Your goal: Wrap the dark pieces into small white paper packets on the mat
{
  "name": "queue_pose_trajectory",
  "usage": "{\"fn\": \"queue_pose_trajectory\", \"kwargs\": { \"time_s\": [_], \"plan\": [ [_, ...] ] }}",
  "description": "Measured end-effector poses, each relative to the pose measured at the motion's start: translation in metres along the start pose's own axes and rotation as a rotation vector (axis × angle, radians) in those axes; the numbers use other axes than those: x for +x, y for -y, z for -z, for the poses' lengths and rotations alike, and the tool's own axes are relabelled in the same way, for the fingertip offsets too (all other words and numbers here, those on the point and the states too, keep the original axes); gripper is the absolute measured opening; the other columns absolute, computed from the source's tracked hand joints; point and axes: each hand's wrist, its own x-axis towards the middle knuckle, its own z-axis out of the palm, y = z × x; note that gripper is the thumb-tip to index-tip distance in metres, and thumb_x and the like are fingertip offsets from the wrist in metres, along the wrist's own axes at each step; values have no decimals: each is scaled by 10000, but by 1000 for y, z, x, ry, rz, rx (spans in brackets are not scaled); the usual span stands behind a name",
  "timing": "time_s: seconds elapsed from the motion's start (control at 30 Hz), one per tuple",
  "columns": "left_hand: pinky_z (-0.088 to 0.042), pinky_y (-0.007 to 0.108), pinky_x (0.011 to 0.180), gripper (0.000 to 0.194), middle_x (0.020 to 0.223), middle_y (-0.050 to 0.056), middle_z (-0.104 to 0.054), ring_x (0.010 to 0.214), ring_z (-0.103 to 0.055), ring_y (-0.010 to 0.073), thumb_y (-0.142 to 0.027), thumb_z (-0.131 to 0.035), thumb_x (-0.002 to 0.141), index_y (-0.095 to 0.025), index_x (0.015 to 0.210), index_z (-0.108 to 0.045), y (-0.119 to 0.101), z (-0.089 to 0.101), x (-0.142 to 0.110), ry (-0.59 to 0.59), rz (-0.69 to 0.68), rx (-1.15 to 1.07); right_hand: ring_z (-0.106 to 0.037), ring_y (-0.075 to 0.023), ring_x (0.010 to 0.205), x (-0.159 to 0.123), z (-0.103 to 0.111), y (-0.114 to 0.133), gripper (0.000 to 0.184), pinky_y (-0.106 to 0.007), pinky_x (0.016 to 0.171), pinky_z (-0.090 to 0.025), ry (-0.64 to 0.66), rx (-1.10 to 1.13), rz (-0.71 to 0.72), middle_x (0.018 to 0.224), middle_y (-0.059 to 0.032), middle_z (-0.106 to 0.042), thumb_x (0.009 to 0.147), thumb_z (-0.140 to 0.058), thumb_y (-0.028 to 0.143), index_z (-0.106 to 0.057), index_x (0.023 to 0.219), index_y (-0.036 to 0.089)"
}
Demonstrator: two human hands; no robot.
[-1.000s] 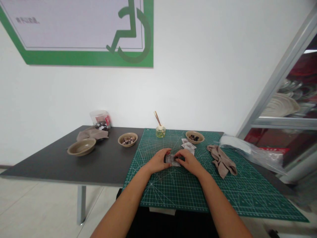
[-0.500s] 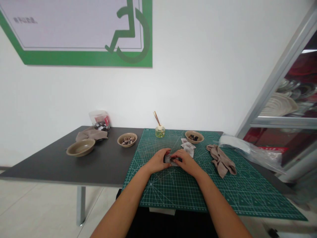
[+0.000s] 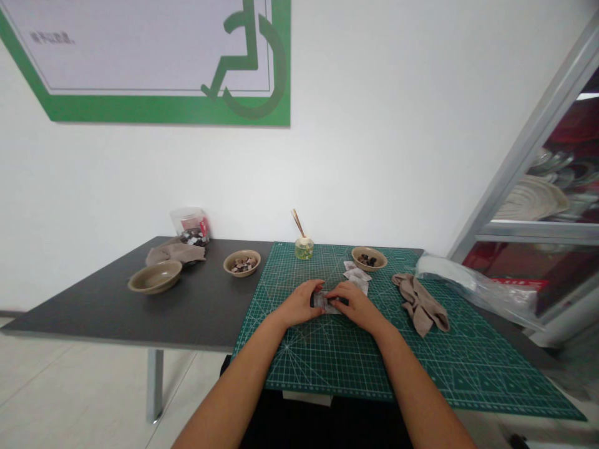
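Note:
On the green cutting mat (image 3: 299, 368), a small grey patterned sheet (image 3: 319, 300) lies between my two hands. My left hand (image 3: 302, 304) curves around its left side, thumb on the near edge and fingertips at the far edge. From the right, my right hand (image 3: 354, 305) reaches over the sheet with thumb and fingers drawn together; whatever is between those fingertips is too small and dark to name. Just beyond my right hand are several similar light patterned sheets (image 3: 358, 275), overlapping one another.
A bowl of dark pieces (image 3: 369, 251) and a reed diffuser (image 3: 304, 248) stand at the back. Right lies a brown cloth (image 3: 421, 302) beside a plastic bag (image 3: 477, 287). Leftward are a bowl of small blocks (image 3: 226, 264), another bowl (image 3: 156, 274), a cloth (image 3: 173, 252) and a clear tub (image 3: 189, 218).
My right fingertips have shifted slightly to the right, showing more of the grey sheet. My left hand stays nearly in place. The whole view has moved a little.

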Motion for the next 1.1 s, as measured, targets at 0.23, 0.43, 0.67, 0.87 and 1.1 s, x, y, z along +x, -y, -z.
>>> {"fn": "queue_pose_trajectory", "kwargs": {
  "time_s": [0.23, 0.43, 0.67, 0.87, 1.1],
  "plan": [
    [-386, 413, 978, 670, 1195, 103, -520, 1085, -512, 239, -161, -677, 622, -173, 1241, -423, 0, 0, 0, -3, 0, 2, -521, -206, 855, -2, 2, -5, 205, -366, 797, -411, -60, -27, -33, 840, -60, -614, 818, -524, 184, -662, 968, 201],
    [-387, 402, 980, 678, 1209, 106, -511, 1089, -512, 232, -151, -671, 622, -166, 1249, -412, 0, 0, -1, -2, 0, -3, -502, -218, 894, -4, 5, -8, 168, -388, 828, -394, -121, -75, -66, 865, -66, -586, 803, -547, 212, -667, 919, 194],
    [-396, 388, 972, 670, 1202, 106, -516, 1082, -515, 228, -163, -676, 629, -162, 1246, -416, -1, 0, -1, 1, -6, -8, -486, -212, 887, -3, 1, -7, 169, -372, 811, -383, -26, -88, -66, 883, -63, -564, 752, -602, 183, -665, 908, 193],
    [-382, 398, 983, 677, 1200, 114, -519, 1078, -518, 230, -163, -687, 621, -152, 1243, -419, -2, 0, -1, -3, 1, 0, -476, -213, 870, -3, 0, -8, 58, -366, 792, -374, -74, -131, -100, 828, -41, -550, 722, -602, 169, -608, 779, 180],
    [-395, 409, 970, 667, 1197, 103, -520, 1083, -517, 238, -165, -682, 622, -179, 1237, -426, -2, 1, 0, 0, 3, -5, -479, -211, 878, 0, -5, -4, 116, -377, 810, -365, -77, -138, -85, 860, -45, -547, 728, -606, 178, -632, 838, 201]
  ]
}}
